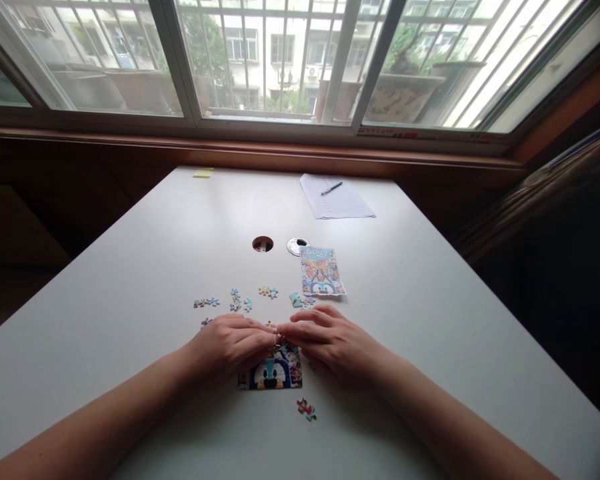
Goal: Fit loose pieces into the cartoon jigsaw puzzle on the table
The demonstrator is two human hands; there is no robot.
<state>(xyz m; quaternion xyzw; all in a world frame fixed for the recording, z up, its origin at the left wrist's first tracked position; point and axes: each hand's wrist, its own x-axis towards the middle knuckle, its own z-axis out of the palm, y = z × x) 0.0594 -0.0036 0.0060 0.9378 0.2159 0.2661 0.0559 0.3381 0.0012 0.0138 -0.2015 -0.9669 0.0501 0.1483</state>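
A partly joined jigsaw puzzle [270, 375] lies flat on the table, showing a blue cartoon dog's face along its lower part. Over its upper edge my left hand [234, 343] comes in from the left, fingers bent and close together. From the other side my right hand [333, 340] reaches in, its fingers also drawn together. The fingertips of both meet at a small jigsaw piece, mostly hidden by them. Just beyond the fingertips another piece [271, 325] peeks out. Loose jigsaw pieces [235, 300] lie past the hands, and a few joined ones [307, 409] rest nearer me.
A picture card [323, 271] of the design lies behind my right hand, partly over a metal cable cover [297, 247]. Beside that is an open cable hole [263, 245]. Farther back lie papers [337, 200] with a pen [331, 189] and a yellow sticky note [203, 173].
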